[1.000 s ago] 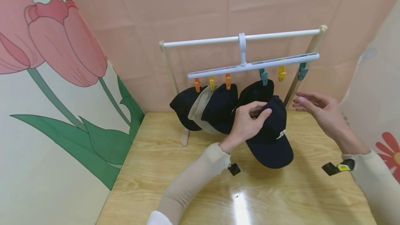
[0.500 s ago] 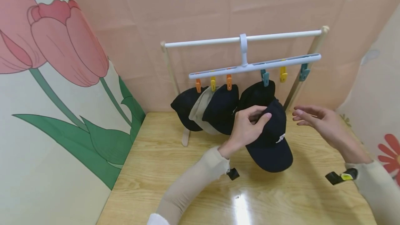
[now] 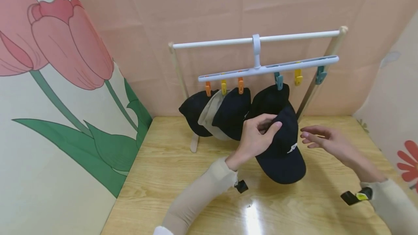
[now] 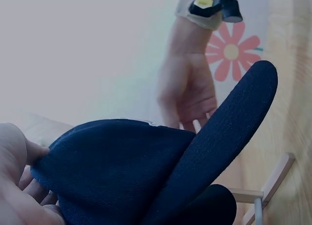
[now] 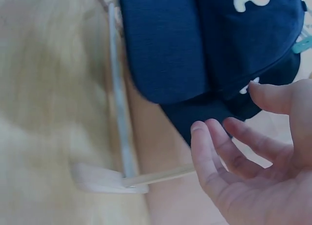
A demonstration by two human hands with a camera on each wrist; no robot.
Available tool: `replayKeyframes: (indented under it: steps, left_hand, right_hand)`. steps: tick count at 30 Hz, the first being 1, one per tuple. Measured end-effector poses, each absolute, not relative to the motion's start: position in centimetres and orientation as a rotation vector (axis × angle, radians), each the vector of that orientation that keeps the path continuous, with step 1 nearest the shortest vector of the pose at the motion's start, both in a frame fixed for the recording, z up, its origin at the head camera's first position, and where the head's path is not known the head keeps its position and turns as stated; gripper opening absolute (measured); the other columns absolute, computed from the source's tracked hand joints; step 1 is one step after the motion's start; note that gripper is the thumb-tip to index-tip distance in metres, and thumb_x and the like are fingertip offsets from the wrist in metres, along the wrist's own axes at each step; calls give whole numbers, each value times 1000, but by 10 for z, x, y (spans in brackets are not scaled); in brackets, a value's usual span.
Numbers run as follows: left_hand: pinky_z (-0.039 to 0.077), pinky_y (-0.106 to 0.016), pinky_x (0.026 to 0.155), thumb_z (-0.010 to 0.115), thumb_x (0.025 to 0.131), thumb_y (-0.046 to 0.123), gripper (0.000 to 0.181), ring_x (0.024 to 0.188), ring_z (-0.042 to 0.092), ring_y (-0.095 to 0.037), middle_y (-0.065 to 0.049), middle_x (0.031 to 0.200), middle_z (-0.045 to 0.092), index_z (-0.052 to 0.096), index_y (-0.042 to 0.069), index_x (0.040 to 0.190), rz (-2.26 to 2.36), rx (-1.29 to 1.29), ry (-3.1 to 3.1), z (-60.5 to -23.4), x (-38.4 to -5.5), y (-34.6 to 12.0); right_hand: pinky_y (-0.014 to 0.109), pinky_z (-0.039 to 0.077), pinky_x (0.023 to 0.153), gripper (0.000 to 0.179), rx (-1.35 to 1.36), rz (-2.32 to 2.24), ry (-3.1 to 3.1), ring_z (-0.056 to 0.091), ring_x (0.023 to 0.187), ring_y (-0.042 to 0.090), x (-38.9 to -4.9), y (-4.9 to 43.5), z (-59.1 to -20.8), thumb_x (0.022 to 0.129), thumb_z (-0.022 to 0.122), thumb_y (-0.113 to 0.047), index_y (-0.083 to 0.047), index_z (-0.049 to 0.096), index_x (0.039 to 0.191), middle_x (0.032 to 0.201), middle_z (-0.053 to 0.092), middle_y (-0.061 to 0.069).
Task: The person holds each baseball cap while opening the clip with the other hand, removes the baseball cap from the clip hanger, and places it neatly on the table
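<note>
My left hand (image 3: 253, 139) pinches a navy baseball cap (image 3: 281, 166) at its crown, thumb on the outside and fingers behind. Its brim points down over the table, and a white emblem shows on the front. To the right of it my right hand (image 3: 333, 144) is held in the air with fingers relaxed and nothing in them. In the right wrist view those fingertips (image 5: 197, 127) are near the cap's side. Behind the held cap, a black cap (image 3: 269, 99) hangs from a teal clip (image 3: 278, 82). A yellow clip (image 3: 298, 78) and another teal clip (image 3: 320, 75) hold nothing.
A pale hanger (image 3: 267, 69) hooks over the white bar (image 3: 212, 43) of a wooden-legged rack. On its left side hang a black cap (image 3: 194, 108), a beige cap (image 3: 207, 117) and a navy cap (image 3: 232, 113). The wooden table (image 3: 156, 177) meets walls behind and at both sides.
My right hand has moved down and slightly left, closer to the held cap's side. My left hand has lowered the cap a little. The hanging caps stay in place.
</note>
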State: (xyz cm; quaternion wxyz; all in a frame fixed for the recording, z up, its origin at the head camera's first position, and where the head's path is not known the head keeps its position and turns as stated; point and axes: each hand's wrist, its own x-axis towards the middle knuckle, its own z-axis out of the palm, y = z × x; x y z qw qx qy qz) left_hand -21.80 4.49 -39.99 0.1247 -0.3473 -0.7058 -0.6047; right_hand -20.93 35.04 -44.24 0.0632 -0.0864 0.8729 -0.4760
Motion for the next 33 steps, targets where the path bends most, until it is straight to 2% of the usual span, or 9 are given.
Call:
replayKeyframes:
  steps: [4, 9, 19, 26, 28, 33]
  left_hand:
    - [62, -19, 80, 71, 104, 12, 20, 97, 75, -2, -16, 113, 80, 76, 1, 120, -1763, -1001, -2038, -400, -216, 44]
    - [62, -20, 80, 71, 104, 12, 19, 96, 74, -1, -15, 113, 80, 76, 2, 119, -1776, -990, -2026, -401, -214, 43]
    - [62, -20, 75, 71, 104, 11, 18, 90, 73, 1, -16, 110, 80, 76, 1, 118, -1785, -1002, -1997, -402, -211, 42]
    - [63, -20, 77, 71, 103, 11, 19, 93, 73, 1, -17, 111, 80, 75, 1, 118, -1786, -1009, -2014, -401, -209, 37]
    - [63, -21, 79, 71, 103, 11, 19, 94, 74, 0, -17, 111, 80, 75, 0, 119, -1806, -1004, -2021, -399, -209, 35]
    - [62, -22, 85, 71, 103, 12, 21, 96, 73, 2, -19, 112, 79, 75, 0, 120, -1868, -988, -2053, -395, -206, 31]
  right_hand:
    - [28, 64, 85, 57, -260, -1421, 2582, 74, 104, 7, -204, 348, -451, 112, 58, -33, 9, 51, 150, 134, 69, 22]
    - [30, 64, 86, 54, -289, -1418, 2540, 76, 105, 12, -200, 345, -459, 112, 59, -31, 7, 52, 150, 140, 65, 29]
    - [33, 64, 87, 56, -251, -1398, 2452, 75, 104, 16, -196, 340, -470, 112, 58, -30, 9, 49, 151, 140, 63, 28]
    - [34, 64, 87, 52, -305, -1429, 2408, 72, 106, 11, -196, 340, -470, 112, 59, -26, 10, 52, 148, 140, 62, 28]
    - [34, 64, 87, 51, -322, -1440, 2383, 70, 107, 9, -197, 341, -469, 112, 58, -24, 11, 51, 148, 138, 63, 24]
    - [31, 64, 89, 48, -331, -1489, 2299, 68, 109, 3, -199, 344, -468, 112, 57, -18, 13, 49, 147, 127, 68, -1]
